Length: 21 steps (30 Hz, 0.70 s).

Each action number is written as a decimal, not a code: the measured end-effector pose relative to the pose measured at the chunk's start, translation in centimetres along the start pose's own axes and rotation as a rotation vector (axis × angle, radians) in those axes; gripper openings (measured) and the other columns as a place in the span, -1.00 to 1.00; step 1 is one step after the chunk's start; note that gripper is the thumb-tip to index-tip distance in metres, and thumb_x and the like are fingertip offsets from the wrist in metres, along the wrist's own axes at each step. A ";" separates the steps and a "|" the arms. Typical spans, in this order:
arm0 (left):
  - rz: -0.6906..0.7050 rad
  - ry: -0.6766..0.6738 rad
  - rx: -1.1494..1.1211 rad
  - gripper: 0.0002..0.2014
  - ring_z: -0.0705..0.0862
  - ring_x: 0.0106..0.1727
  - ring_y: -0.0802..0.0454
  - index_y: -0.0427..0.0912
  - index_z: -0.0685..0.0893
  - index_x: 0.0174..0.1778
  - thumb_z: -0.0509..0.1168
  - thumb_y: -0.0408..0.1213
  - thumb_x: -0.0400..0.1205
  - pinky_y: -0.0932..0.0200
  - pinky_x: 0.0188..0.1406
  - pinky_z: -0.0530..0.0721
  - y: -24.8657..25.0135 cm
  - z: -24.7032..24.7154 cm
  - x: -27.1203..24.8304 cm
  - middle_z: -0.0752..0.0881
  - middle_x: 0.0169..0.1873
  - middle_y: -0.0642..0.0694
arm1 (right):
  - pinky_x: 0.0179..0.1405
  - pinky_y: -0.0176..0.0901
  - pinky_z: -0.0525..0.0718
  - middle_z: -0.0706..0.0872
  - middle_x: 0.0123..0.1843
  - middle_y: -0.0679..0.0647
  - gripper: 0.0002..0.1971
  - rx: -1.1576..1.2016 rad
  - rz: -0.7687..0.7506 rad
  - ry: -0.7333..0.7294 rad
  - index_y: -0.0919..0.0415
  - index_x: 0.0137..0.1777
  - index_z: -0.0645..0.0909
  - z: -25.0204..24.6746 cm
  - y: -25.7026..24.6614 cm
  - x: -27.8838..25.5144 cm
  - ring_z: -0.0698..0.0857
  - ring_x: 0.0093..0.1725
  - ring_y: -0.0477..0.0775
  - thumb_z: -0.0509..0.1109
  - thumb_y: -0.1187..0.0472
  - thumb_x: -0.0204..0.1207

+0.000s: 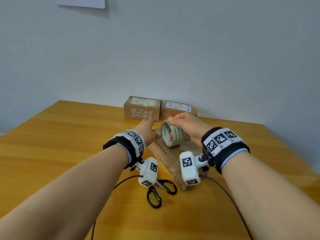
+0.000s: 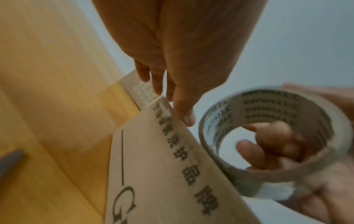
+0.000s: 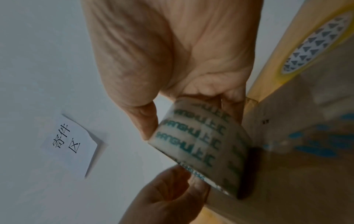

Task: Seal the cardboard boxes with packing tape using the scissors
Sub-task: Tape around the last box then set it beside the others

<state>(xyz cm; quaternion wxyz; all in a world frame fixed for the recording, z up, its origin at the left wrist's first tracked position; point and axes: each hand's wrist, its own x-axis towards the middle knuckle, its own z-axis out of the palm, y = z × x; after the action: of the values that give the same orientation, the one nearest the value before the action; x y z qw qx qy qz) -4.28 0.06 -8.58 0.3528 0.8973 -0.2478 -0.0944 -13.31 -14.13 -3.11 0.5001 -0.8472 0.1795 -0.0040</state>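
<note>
1. your right hand (image 1: 188, 126) grips the tape roll (image 1: 173, 134), standing on the near box (image 1: 166, 160).
2. your left hand (image 1: 147, 130) presses straight fingers on that box, at 9 o'clock of the roll.
3. scissors (image 1: 160, 191) lie at 6 o'clock of the box.

table (image 1: 60, 144) | three cardboard boxes (image 1: 142, 109) | scissors (image 1: 160, 190)
</note>
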 end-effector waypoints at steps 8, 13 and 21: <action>0.019 -0.178 -0.107 -0.22 0.54 0.45 -0.01 -0.03 -0.04 0.76 0.22 -0.42 0.68 0.16 0.27 0.55 0.2 0.9 1.1 0.41 0.60 -0.01 | 0.30 0.22 0.72 0.89 -0.01 0.13 -0.35 0.148 0.084 0.012 0.15 0.15 0.78 -0.2 1.3 0.9 0.85 0.07 0.18 0.45 -0.43 0.40; -0.020 -0.157 -0.051 -0.28 0.45 0.55 -0.03 0.05 0.14 0.73 0.18 -0.46 0.67 0.11 0.44 0.46 0.3 1.2 1.4 0.43 0.60 -0.02 | 0.20 0.21 0.78 0.89 -0.06 0.16 -0.54 0.141 0.066 0.107 0.21 0.08 0.79 -1.9 1.3 0.7 0.88 -0.02 0.20 0.43 -0.22 0.59; -0.022 -0.170 0.071 -0.41 0.52 0.45 -0.03 0.02 0.29 0.68 0.09 -0.47 0.72 0.28 0.14 0.45 1.3 1.1 1.1 0.46 0.57 -0.05 | 0.25 0.22 0.77 0.89 -0.14 0.17 -0.56 -0.023 0.119 0.042 0.29 0.13 0.77 -2.7 1.5 -1.6 0.87 -0.11 0.17 0.42 -0.14 0.61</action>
<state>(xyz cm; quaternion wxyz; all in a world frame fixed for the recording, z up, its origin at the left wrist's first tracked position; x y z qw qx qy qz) -4.20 -1.98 -8.47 0.2974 0.9007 -0.2703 -0.1651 -15.74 -16.61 -2.76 0.4860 -0.8404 0.2398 0.0100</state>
